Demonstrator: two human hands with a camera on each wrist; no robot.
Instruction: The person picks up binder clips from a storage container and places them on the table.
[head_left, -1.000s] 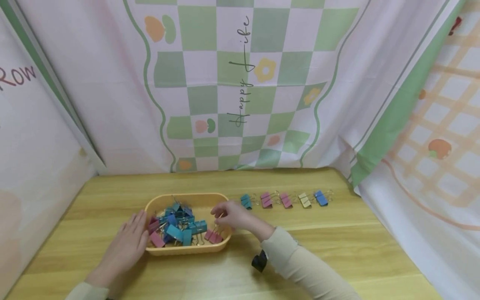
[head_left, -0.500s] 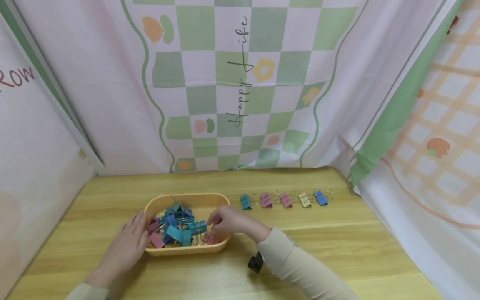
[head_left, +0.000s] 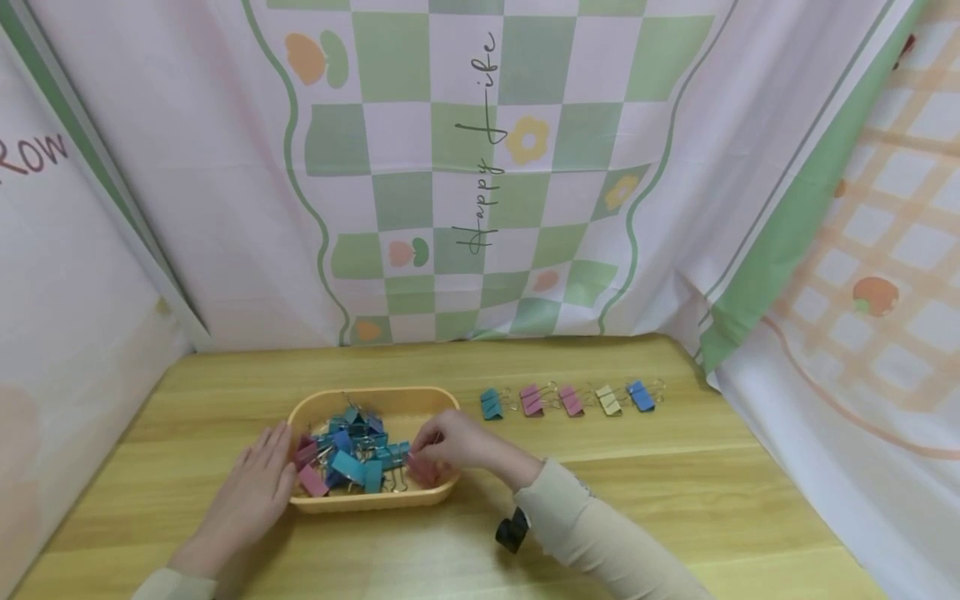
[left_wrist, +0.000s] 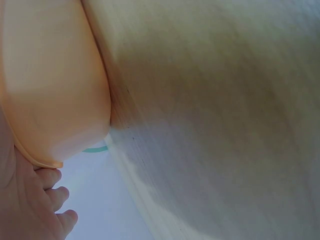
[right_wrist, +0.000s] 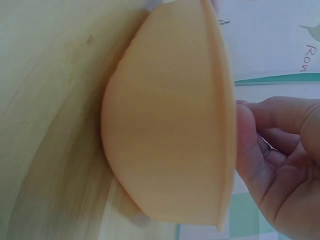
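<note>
A yellow plastic basket (head_left: 375, 501) holds a heap of binder clips (head_left: 349, 465) in teal, blue and pink. My left hand (head_left: 251, 487) lies along its left end, fingers straight against the rim; the left wrist view shows the fingertips beside the basket wall (left_wrist: 55, 90). Reaching over the right end, my right hand (head_left: 457, 442) pinches a pink binder clip (head_left: 424, 471) inside the basket, its handles hidden by the fingers. In the right wrist view the basket's outer wall (right_wrist: 165, 115) hides the clip, and thumb and fingers meet just past the rim.
Right of the basket, several binder clips stand in a row: a teal clip (head_left: 492, 404), two pink ones, a cream clip (head_left: 608, 401) and a blue clip (head_left: 641, 397). A patterned curtain (head_left: 480, 200) hangs behind the wooden table (head_left: 675, 500).
My right hand has moved slightly left and down into the basket and taken hold of the pink binder clip, which has shifted a little. The left hand has stayed in place.
</note>
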